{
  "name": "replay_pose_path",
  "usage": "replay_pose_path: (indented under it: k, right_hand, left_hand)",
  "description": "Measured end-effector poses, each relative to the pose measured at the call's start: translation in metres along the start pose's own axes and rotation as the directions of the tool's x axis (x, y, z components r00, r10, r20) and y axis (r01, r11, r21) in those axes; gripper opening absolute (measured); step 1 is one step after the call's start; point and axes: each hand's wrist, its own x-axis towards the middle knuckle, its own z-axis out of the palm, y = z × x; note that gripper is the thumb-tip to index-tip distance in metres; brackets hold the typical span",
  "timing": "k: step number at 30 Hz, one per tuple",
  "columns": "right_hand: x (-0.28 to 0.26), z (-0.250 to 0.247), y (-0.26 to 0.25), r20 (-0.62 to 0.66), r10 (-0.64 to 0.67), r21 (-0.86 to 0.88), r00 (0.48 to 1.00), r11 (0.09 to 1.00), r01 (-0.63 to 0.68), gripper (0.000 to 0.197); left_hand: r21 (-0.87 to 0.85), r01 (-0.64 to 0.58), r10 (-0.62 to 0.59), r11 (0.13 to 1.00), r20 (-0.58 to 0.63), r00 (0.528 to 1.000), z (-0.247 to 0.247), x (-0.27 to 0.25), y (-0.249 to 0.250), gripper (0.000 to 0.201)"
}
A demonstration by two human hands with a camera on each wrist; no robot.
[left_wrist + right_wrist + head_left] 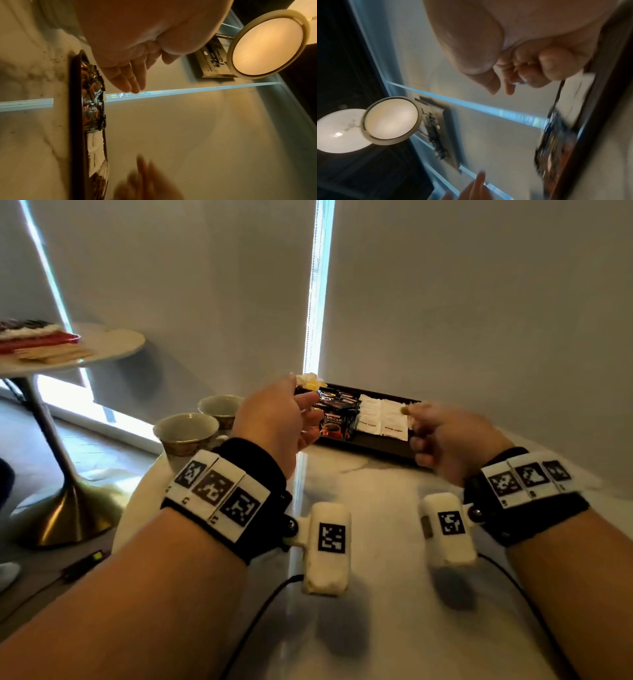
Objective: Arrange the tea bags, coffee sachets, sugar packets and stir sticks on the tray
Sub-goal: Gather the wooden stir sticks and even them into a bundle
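A dark tray [373, 445] lies on the marble table against the wall. On it, black and red coffee sachets [337, 419] sit at the left and white sugar packets [383, 416] at the right. My left hand [313, 417] hovers over the tray's left end with straight, relaxed fingers [133, 83] and holds nothing. My right hand [416, 419] is at the tray's right end beside the sugar packets. Its fingers [522, 67] are curled, and nothing shows between thumb and forefinger. The wrist views show the tray [75, 121] and the sachets [556, 148] edge-on and blurred.
Two ceramic cups [186, 433] [219, 407] stand left of the tray. A yellow and white item [310, 381] sits at the tray's far left corner. A round side table [113, 344] at the far left carries stacked packets [37, 340]. Cables trail from both wrists.
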Motion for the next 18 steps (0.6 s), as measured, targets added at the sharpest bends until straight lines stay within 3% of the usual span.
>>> replay_pose_path:
  k: [3,5,9,18]
  right_hand:
    - [-0.024,0.071,0.0,0.212,0.021,0.058,0.977,0.998,-0.034,0.016]
    - [-0.026,0.106,0.007,0.282,0.069,0.07,0.957,0.993,-0.092,0.017]
    - [-0.024,0.152,0.014,0.238,0.149,0.077,0.96,0.982,-0.172,0.036]
    - [-0.012,0.182,0.034,0.343,0.188,0.191,0.92,0.945,-0.264,0.04]
  left_hand:
    - [0.078,-0.082,0.09,0.994,-0.114,0.989,-0.025,-0.015,0.003,0.016]
    - [0.082,-0.059,0.072,0.995,-0.165,0.984,-0.044,-0.022,-0.003,0.022]
    - [0.037,0.063,-0.054,0.997,-0.203,0.978,-0.069,-0.031,-0.018,0.027]
    - [0.041,0.135,-0.127,0.99,-0.162,0.979,-0.082,-0.022,-0.028,0.032]
